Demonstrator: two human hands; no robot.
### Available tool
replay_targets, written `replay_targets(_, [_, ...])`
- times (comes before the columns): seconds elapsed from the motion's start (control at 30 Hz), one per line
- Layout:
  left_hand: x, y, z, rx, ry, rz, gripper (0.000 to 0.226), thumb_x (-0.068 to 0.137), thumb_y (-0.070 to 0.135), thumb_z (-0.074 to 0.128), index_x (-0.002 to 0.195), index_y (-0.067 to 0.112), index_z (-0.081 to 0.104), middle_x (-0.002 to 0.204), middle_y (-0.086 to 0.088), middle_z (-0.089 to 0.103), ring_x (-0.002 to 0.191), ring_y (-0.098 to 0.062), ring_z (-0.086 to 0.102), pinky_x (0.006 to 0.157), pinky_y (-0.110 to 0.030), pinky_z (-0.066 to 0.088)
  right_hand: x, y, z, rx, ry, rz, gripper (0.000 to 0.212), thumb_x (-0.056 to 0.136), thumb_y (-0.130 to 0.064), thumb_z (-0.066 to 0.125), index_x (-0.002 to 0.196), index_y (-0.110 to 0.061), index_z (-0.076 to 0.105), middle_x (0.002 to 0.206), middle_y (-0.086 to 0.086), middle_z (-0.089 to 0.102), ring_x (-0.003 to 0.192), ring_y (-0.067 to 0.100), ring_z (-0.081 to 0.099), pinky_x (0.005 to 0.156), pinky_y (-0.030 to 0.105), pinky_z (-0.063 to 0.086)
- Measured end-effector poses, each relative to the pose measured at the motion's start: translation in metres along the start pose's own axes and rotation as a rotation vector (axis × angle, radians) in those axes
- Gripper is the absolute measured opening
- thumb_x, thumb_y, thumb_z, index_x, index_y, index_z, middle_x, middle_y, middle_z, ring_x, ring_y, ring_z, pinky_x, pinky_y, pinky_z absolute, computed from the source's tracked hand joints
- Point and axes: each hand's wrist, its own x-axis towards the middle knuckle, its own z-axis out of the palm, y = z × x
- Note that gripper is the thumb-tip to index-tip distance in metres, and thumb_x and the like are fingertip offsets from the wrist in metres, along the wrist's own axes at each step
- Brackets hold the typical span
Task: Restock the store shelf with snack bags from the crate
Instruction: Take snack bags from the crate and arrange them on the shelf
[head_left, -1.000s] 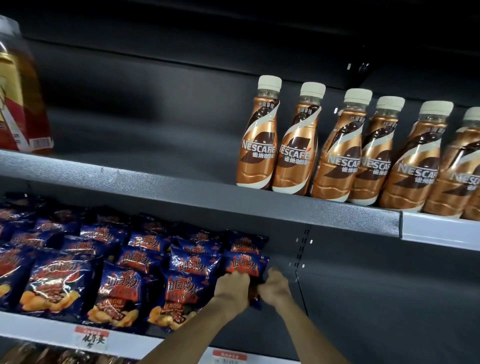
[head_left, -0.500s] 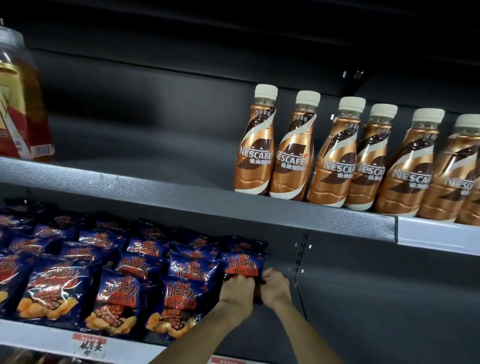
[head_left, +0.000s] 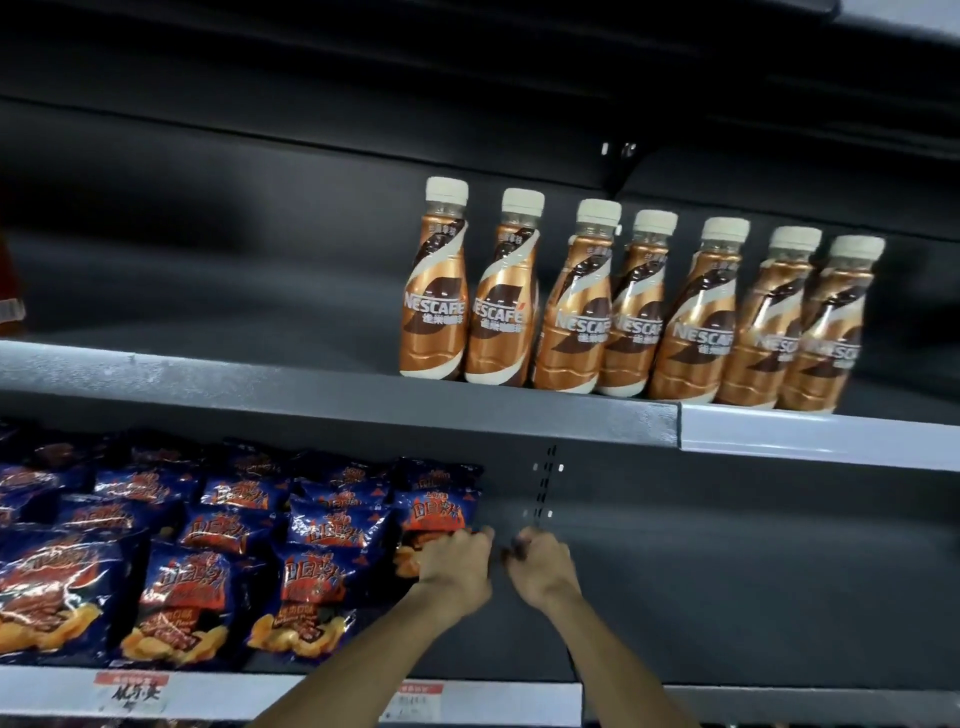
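Several dark blue snack bags (head_left: 311, 530) with red and orange print stand in rows on the lower shelf (head_left: 519, 699), filling its left half. My left hand (head_left: 454, 569) grips the lower part of the rightmost snack bag (head_left: 435, 512), which stands upright at the end of a back row. My right hand (head_left: 540, 566) is just to the right of that bag, a small gap away, with its fingers curled and nothing visible in them. The crate is out of view.
The lower shelf to the right of the bags is bare dark metal, with a slotted upright (head_left: 545, 483) in the back wall. On the upper shelf (head_left: 311, 389) stands a row of copper coffee bottles (head_left: 571, 312). Price tags (head_left: 132, 691) sit on the lower rail.
Both hands were together on the rightmost bag. My right hand has come off it and moved a little right. The view has shifted to the right.
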Motion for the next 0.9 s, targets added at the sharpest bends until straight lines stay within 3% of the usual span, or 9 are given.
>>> replay_targets(0.13, [-0.006,0.052,-0.005,0.005,-0.006,0.051,0.045,0.084,0.023,0.062,0.127,0.020,0.047,0.126,-0.009,0.058,0.115,-0.031,0.059,0.088,-0.037,0.048,-0.021,0.037,-0.044,-0.055,0.027,0.001,0.013,0.089,-0.035,0.059,0.084,-0.023,0.060,0.088,0.001,0.066,0.090,0.020,0.065,0.071,0.026,0.049])
replay_targets(0.33, [-0.021,0.183,0.000,-0.001,0.008,0.230,0.041,0.084,0.025,0.063,0.122,0.019,0.050,0.124,-0.008,0.061,0.113,-0.031,0.060,0.085,-0.036,0.048,-0.068,0.130,-0.144,-0.065,0.132,0.080,0.022,0.092,-0.038,0.059,0.092,-0.017,0.066,0.091,0.003,0.070,0.091,0.023,0.064,0.072,0.030,0.049])
replay_targets(0.5, [-0.045,0.321,0.016,-0.030,0.006,0.435,0.054,0.086,0.030,0.066,0.134,0.019,0.045,0.127,-0.005,0.058,0.113,-0.028,0.059,0.086,-0.039,0.052,-0.122,0.228,-0.236,-0.059,0.242,0.224,0.027,0.091,-0.037,0.059,0.069,-0.021,0.057,0.076,0.004,0.064,0.082,0.028,0.063,0.067,0.030,0.046])
replay_targets(0.67, [-0.086,0.440,0.023,-0.072,-0.002,0.611,0.045,0.085,0.028,0.064,0.127,0.019,0.049,0.123,-0.006,0.057,0.111,-0.029,0.058,0.082,-0.038,0.047,-0.200,0.316,-0.312,-0.112,0.355,0.346,0.024,0.091,-0.035,0.059,0.096,-0.014,0.069,0.093,0.007,0.071,0.091,0.029,0.066,0.071,0.033,0.050])
replay_targets(0.73, [-0.103,0.480,0.024,-0.094,-0.010,0.690,0.044,0.086,0.029,0.064,0.126,0.018,0.050,0.124,-0.006,0.056,0.113,-0.030,0.057,0.085,-0.038,0.047,-0.233,0.345,-0.337,-0.112,0.409,0.400,0.027,0.089,-0.039,0.058,0.095,-0.015,0.066,0.092,0.008,0.070,0.090,0.029,0.065,0.071,0.034,0.049])
replay_targets(0.83, [-0.128,0.540,0.029,-0.104,-0.010,0.816,0.035,0.085,0.030,0.062,0.116,0.017,0.052,0.123,-0.007,0.055,0.117,-0.029,0.053,0.086,-0.038,0.044,-0.284,0.380,-0.369,-0.106,0.517,0.475,0.028,0.089,-0.037,0.058,0.076,-0.013,0.058,0.075,0.007,0.064,0.077,0.029,0.062,0.066,0.035,0.048])
replay_targets(0.9, [-0.146,0.576,0.034,-0.083,0.006,0.889,0.037,0.084,0.032,0.063,0.118,0.019,0.051,0.124,-0.007,0.051,0.122,-0.029,0.048,0.092,-0.040,0.043,-0.317,0.399,-0.385,-0.074,0.594,0.539,0.027,0.090,-0.036,0.059,0.087,-0.010,0.065,0.085,0.009,0.070,0.083,0.028,0.065,0.066,0.032,0.046])
